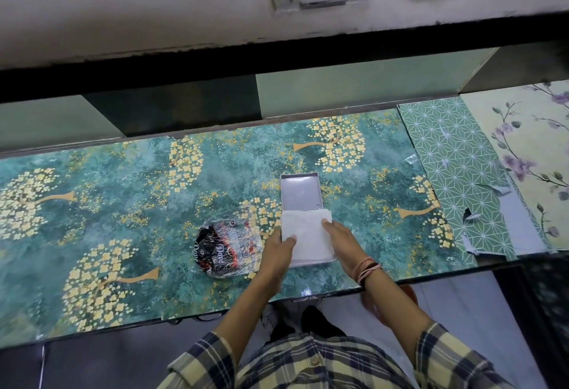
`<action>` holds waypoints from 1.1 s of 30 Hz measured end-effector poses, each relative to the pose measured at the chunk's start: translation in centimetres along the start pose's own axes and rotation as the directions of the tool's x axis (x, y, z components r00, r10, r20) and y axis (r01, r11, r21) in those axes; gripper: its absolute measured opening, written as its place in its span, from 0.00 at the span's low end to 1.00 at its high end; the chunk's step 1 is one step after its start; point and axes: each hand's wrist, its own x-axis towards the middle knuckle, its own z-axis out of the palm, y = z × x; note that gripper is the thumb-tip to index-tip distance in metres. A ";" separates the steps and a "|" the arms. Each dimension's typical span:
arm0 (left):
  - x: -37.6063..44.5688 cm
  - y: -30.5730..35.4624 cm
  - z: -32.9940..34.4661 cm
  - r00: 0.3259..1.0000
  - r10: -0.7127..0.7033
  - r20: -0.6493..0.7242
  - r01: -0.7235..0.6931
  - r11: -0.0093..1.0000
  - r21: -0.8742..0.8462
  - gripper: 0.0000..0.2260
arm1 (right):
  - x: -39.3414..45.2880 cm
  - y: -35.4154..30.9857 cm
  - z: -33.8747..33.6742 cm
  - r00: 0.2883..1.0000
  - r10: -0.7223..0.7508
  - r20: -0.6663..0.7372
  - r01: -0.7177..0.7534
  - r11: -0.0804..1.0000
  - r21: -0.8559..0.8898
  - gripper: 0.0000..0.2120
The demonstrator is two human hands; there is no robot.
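A white tissue sheet (308, 236) lies spread over a shallow white box part (311, 262) near the front of the counter. My left hand (278, 250) rests on the sheet's left edge, thumb on top. My right hand (340, 239) presses flat fingers on its right side. Just behind it an open white box tray (301, 192) sits empty on the counter. A round, plastic-wrapped dark packet (229, 248) lies to the left of my left hand.
The counter (123, 204) is covered in green sheet with gold trees. At the right lie a green geometric sheet (455, 173) and a floral sheet (529, 157), with torn paper bits (505, 219). A dark shelf recess runs behind.
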 end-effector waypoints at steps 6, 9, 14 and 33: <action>0.2 -0.2 -0.2 1.000 0.010 0.026 -0.011 0.999 0.051 0.30 | 0.0 0.0 -0.2 1.000 0.016 0.008 -0.017 0.999 0.029 0.19; -0.3 0.2 -0.4 0.999 0.030 0.037 -0.032 0.997 0.074 0.30 | -0.2 0.1 -0.4 1.000 0.004 -0.001 -0.004 0.996 -0.090 0.20; -0.2 0.7 -1.4 0.888 0.449 -0.102 -0.341 0.790 0.510 0.26 | -1.6 -0.6 -1.9 0.837 -0.547 0.006 0.401 0.607 -0.686 0.22; 4.0 -2.1 -0.4 0.833 0.423 0.357 -0.448 0.137 0.883 0.11 | -0.1 0.7 -0.2 0.871 -0.392 0.296 0.317 -0.012 -0.948 0.13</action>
